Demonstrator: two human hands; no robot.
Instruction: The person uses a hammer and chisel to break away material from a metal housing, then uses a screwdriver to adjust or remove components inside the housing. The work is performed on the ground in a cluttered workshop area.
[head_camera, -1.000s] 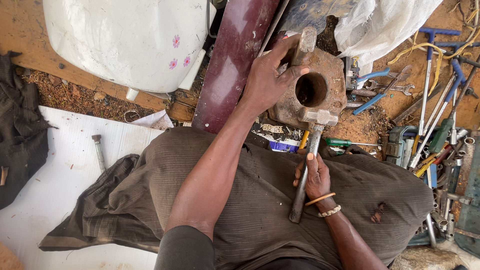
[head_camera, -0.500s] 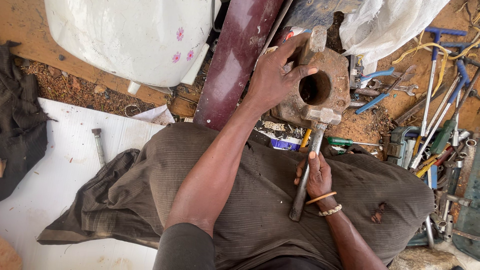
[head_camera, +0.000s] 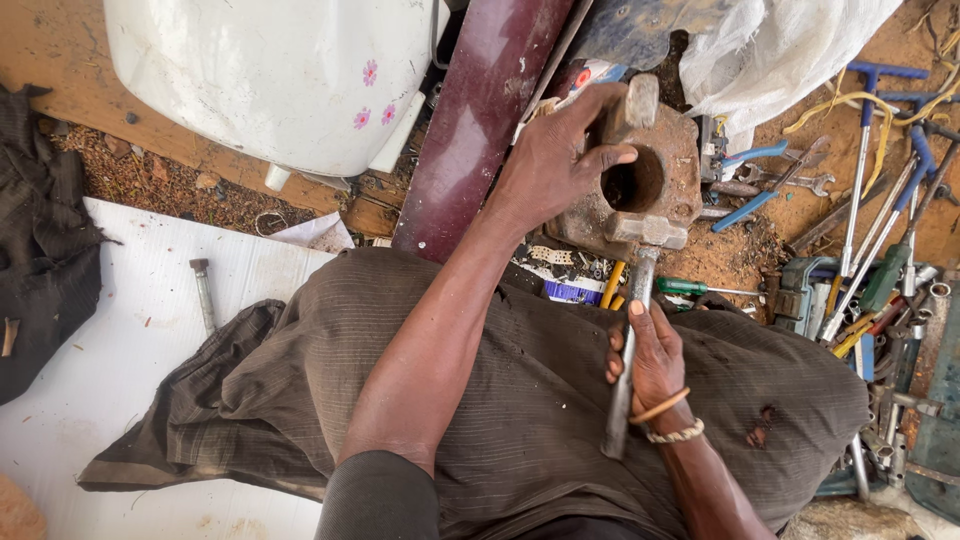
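My left hand (head_camera: 556, 158) grips the left rim of a rusty round metal casting (head_camera: 668, 176) with a large bore in its middle, holding it tilted on the ground ahead of my knees. A short steel rod (head_camera: 641, 101) stands against the casting's top, by my fingertips. My right hand (head_camera: 648, 359), with bracelets at the wrist, is closed around the steel handle of a hammer (head_camera: 634, 318). The hammer's head (head_camera: 650, 231) rests against the casting's near edge, just below the bore.
Wrenches and blue-handled tools (head_camera: 872, 190) lie scattered at the right. A dark red metal beam (head_camera: 478, 110) and a white tank (head_camera: 270, 75) lie beyond my left arm. A loose bolt (head_camera: 203, 292) rests on a white sheet (head_camera: 110, 380) at the left.
The casting and my left hand have shifted slightly to the right and up. The hammer head stays against the casting's near edge, and my right hand keeps its grip.
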